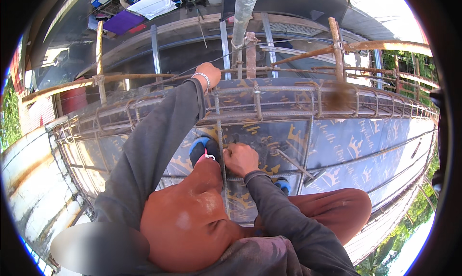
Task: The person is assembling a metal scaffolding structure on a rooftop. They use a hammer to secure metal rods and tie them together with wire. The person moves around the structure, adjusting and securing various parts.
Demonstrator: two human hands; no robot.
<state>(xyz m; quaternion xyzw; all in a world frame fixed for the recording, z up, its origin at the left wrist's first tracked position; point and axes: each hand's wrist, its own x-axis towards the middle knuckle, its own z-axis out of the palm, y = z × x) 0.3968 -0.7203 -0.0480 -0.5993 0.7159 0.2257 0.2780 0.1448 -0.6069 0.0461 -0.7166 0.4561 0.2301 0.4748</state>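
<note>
My left hand (211,75), with a chain bracelet at its wrist, is closed in a fist above the upper bars of a rebar cage (284,89). What it holds, if anything, is hidden. Closer to me, my right hand (241,159) is closed, its curled fingertips against a ribbed steel bar (220,127) that runs toward me between my legs. Anything pinched in those fingers is too small to make out. To the right of that hand a hammer (315,177) lies on the dark printed form panel (356,146), across the bars.
My feet, in blue sandals (199,144), rest among crossing bars. Beyond the cage stand rusty pipes (337,50) and a grey upright pole (244,11). A drop with purple sheeting (122,22) lies past them. Weathered pale panels (24,175) edge the left.
</note>
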